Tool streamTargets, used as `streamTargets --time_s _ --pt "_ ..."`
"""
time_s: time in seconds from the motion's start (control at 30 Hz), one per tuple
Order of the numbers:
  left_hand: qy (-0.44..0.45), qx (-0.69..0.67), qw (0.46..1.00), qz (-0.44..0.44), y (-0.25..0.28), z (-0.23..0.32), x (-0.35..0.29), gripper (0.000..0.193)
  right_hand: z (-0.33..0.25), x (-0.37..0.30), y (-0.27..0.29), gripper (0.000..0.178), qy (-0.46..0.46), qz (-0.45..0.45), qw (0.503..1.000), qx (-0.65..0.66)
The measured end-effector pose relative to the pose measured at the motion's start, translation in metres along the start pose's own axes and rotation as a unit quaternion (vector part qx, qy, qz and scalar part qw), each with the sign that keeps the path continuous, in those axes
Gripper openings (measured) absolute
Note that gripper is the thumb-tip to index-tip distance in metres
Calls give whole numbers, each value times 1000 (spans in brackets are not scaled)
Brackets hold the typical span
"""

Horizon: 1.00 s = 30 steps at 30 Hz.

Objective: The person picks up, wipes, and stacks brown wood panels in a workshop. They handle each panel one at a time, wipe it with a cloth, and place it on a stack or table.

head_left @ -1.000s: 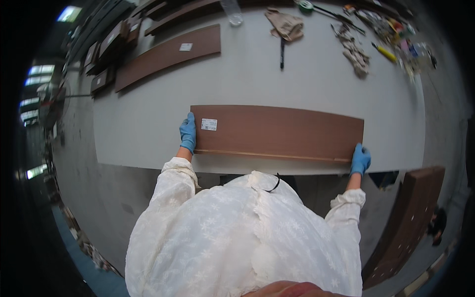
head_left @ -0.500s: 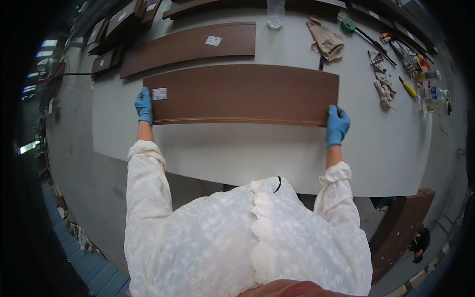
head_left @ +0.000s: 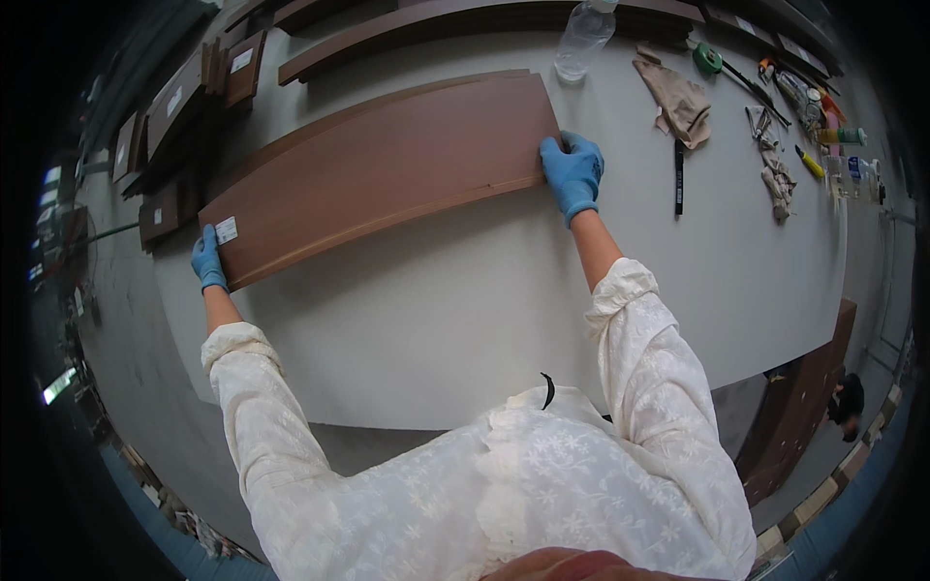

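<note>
A long brown wooden panel with a white label near its left end is held between my two blue-gloved hands. My left hand grips its left end, beside the label. Around the right end closes my right hand, fingers at the edge. The panel slants, its right end farther from me than its left. Beneath or behind it lies a second brown panel, of which only a strip along the far edge shows.
Brown boards are stacked at the far left, with long pieces along the back. A clear bottle, brown cloth, black marker, green tape measure and yellow cutter lie to the right on the pale table.
Both hands have carried the panel left and away from me, its right end swinging farther out. It now covers most of the other panel. The black marker has come into full view.
</note>
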State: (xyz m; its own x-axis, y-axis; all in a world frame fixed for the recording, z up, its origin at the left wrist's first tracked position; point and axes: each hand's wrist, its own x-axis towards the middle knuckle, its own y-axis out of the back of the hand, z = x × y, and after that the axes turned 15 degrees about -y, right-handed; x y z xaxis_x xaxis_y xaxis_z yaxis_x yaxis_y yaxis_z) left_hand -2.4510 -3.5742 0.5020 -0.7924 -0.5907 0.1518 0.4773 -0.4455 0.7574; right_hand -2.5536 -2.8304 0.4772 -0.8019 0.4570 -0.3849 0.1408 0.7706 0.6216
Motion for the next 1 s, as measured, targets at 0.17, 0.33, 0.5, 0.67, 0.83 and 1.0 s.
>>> streamTargets --time_s 0.17,0.33,0.5,0.67,0.83,1.0 --pt "-38 13 999 -33 -32 -8 62 69 -21 -6 -24 46 40 91 995 -30" --pt "-51 205 975 -62 -66 -7 77 94 -13 -5 -27 54 31 56 998 -14" --pt "-122 199 971 46 -77 47 32 86 -2 -2 -20 51 -13 -18 994 110" --pt "-197 292 922 164 -104 110 -70 63 -2 4 -8 48 -34 -61 994 87" --pt "51 -94 979 175 -90 119 -113 51 -8 5 -9 45 -59 -52 995 66" --pt "462 -568 681 20 -130 139 -167 51 -14 -3 -16 41 -50 11 998 27"
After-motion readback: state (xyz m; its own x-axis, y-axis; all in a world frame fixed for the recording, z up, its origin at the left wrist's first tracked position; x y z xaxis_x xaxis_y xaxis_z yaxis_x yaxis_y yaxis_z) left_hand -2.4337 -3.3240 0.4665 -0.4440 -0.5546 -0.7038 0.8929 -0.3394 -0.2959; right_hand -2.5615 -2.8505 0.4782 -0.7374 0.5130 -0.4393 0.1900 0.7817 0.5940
